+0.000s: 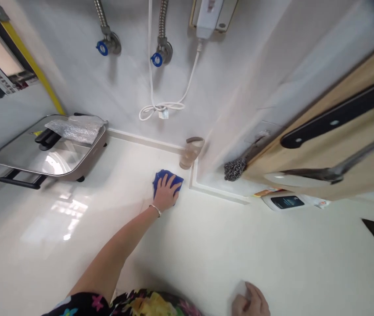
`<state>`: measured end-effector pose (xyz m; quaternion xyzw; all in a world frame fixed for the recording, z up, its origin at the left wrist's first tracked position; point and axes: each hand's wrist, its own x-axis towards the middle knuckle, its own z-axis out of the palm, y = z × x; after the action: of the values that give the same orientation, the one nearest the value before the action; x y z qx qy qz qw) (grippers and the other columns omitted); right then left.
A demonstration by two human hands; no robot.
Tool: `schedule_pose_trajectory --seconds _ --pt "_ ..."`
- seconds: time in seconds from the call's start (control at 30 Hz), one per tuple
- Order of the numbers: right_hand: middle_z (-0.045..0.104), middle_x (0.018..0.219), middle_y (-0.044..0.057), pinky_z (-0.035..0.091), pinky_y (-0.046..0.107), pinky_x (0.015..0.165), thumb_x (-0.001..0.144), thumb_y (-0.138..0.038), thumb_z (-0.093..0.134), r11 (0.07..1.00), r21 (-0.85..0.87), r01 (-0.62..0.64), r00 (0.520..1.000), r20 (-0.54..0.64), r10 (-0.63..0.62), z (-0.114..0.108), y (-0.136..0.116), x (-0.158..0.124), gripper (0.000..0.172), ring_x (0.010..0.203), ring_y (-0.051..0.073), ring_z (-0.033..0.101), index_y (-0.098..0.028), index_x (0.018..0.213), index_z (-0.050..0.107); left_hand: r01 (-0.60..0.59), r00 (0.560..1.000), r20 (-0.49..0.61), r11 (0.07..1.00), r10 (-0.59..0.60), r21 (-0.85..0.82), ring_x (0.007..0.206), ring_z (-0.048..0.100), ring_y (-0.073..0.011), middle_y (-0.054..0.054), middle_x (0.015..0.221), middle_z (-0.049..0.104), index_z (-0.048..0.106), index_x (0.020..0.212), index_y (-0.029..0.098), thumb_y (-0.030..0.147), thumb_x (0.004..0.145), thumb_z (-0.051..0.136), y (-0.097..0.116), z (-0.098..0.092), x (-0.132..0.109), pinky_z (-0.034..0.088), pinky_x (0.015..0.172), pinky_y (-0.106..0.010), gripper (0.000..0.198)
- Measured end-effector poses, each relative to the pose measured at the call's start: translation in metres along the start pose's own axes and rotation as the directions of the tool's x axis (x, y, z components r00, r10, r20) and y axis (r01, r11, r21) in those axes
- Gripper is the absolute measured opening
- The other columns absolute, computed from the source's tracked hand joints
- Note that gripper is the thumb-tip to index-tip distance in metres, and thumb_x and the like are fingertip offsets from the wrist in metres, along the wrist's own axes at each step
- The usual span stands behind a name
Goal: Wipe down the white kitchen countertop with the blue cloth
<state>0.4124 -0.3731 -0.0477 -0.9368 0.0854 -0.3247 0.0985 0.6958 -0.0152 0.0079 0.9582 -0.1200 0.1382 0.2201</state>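
Observation:
My left hand [165, 194] presses down on a folded blue cloth [160, 177] on the white countertop, near the back corner. Its fingers are spread over the cloth and the thumb lies by the cloth's right edge. A thin bracelet circles the wrist. Just behind the cloth, against the wall corner, stands a small brownish see-through container [189, 158]. At the bottom edge, my right hand [251, 303] is by the counter with its fingers curled in; I see nothing in it, and its lower part is cut off.
At left sits a lidded electric pan [84, 164] with bubble wrap [78, 127] on top. Two blue-knobbed valves [108, 46] and a tied white cord [162, 106] are on the back wall. At right are a steel scrubber [235, 170], a wooden board [321, 153], a knife [338, 114] and a white bottle [279, 202].

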Motion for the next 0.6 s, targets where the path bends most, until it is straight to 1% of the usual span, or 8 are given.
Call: schedule_pose_trajectory --seconds 0.13,0.23,0.37,0.5,0.6 --pt "0.066 0.115 0.019 0.049 0.043 0.077 0.087 -0.024 0.046 0.999 0.019 -0.030 0.998 0.053 0.029 0.000 -0.002 0.001 0.035 0.097 0.034 0.063 -0.011 0.114 0.064 -0.072 0.996 0.044 0.997 0.074 -0.038 0.153 0.024 -0.0375 -0.007 0.161 0.042 0.061 0.137 0.030 0.032 0.094 0.052 0.026 -0.002 -0.037 0.023 0.121 -0.064 0.045" --pt "0.066 0.115 0.019 0.047 0.042 0.079 0.088 -0.023 0.044 0.999 0.014 -0.050 0.997 0.052 0.049 0.001 -0.003 -0.001 0.035 0.098 0.032 0.062 -0.010 0.114 0.064 -0.130 0.987 0.085 0.989 0.135 -0.064 0.154 0.023 -0.0366 -0.006 0.162 0.041 0.061 0.138 0.031 0.031 0.093 0.054 0.044 -0.002 -0.064 0.023 0.122 -0.063 0.046" --pt "0.065 0.116 0.019 0.045 0.041 0.078 0.088 -0.022 0.043 0.997 0.002 -0.084 0.995 0.050 0.083 0.002 -0.005 -0.002 0.036 0.096 0.031 0.062 -0.010 0.114 0.065 -0.225 0.962 0.135 0.970 0.237 -0.094 0.155 0.021 -0.0360 -0.005 0.163 0.039 0.060 0.139 0.032 0.032 0.092 0.055 0.065 -0.005 -0.103 0.024 0.122 -0.063 0.047" --pt "0.066 0.116 0.018 0.044 0.041 0.078 0.087 -0.024 0.044 0.995 0.015 -0.095 0.995 0.046 0.094 0.003 -0.006 -0.002 0.036 0.096 0.031 0.061 -0.011 0.112 0.066 -0.302 0.931 0.173 0.945 0.320 -0.123 0.155 0.021 -0.0366 -0.004 0.165 0.036 0.059 0.141 0.035 0.033 0.091 0.058 0.075 -0.014 -0.138 0.025 0.122 -0.065 0.050" --pt "0.066 0.116 0.017 0.044 0.040 0.079 0.087 -0.023 0.044 0.995 0.024 -0.100 0.994 0.035 0.099 0.003 -0.006 -0.003 0.037 0.098 0.031 0.061 -0.010 0.113 0.066 -0.327 0.916 0.202 0.936 0.348 -0.130 0.155 0.021 -0.0350 -0.002 0.166 0.034 0.057 0.143 0.036 0.033 0.092 0.058 0.073 -0.025 -0.159 0.027 0.123 -0.063 0.051"
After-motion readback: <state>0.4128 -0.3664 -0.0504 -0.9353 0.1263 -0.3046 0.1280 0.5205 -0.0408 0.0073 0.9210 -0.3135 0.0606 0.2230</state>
